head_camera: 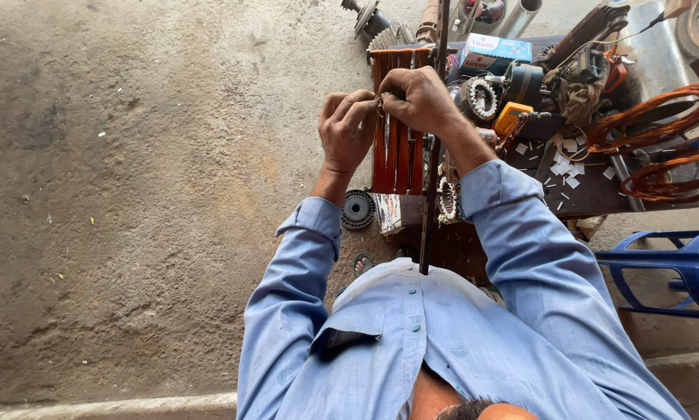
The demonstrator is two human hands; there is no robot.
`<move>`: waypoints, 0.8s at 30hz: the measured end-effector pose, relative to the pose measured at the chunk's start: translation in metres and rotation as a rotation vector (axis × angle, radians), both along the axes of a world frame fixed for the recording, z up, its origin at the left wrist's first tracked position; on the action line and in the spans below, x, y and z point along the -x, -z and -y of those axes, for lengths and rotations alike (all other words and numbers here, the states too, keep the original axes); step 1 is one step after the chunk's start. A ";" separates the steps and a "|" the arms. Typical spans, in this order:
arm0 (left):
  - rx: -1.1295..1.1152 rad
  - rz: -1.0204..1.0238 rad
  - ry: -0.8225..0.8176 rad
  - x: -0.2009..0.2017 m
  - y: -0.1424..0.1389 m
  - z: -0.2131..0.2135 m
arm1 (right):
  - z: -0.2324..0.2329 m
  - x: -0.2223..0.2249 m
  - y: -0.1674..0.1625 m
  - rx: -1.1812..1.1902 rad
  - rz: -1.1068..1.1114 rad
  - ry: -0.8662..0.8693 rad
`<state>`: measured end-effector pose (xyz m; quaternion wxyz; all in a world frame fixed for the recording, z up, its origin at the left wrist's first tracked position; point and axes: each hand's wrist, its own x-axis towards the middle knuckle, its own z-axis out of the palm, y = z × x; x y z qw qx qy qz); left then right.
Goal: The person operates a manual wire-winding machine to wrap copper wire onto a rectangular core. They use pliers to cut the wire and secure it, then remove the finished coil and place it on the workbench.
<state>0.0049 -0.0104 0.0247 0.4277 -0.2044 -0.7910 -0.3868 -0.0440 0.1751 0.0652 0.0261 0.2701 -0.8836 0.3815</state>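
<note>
Hands meet over a flat band of copper wire [397, 148], seen from above. The left hand [346, 128] has its fingers curled and pinched on the top edge of the band; the right hand [419, 97] is clenched on the same edge, knuckles up, just touching the left. What small part they pinch between them cannot be told. The band is made of many parallel reddish-brown strands, glossy and smooth, stretched lengthwise away from the person, beside a thin dark metal bar [433, 155] that runs upright through the picture. Both sleeves [536, 257] are of light blue woven cloth, buttoned at the cuff.

Below the left wrist lies a round, ribbed, dark grey metal disc [358, 209] on the floor [132, 194], which is rough, grainy concrete, dusty and pitted. To the right stands a dark, worn table [590, 194] strewn with small white paper squares [567, 167]. On it lie loose loops of bright copper wire [660, 148], a ring-shaped toothed metal core [480, 97], a small yellow meter [511, 118] and a blue and white cardboard box [496, 51]. A blue plastic stool [676, 268] stands near the table's corner.
</note>
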 end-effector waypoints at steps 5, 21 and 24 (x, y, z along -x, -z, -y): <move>0.123 0.030 -0.031 0.008 0.018 0.016 | -0.013 0.007 0.019 -0.215 -0.287 0.102; -0.134 0.550 0.346 0.007 0.003 -0.003 | 0.004 -0.036 0.014 -0.053 -0.341 0.191; -0.220 0.428 0.394 0.013 0.013 -0.011 | -0.020 -0.067 0.006 0.104 -0.370 0.166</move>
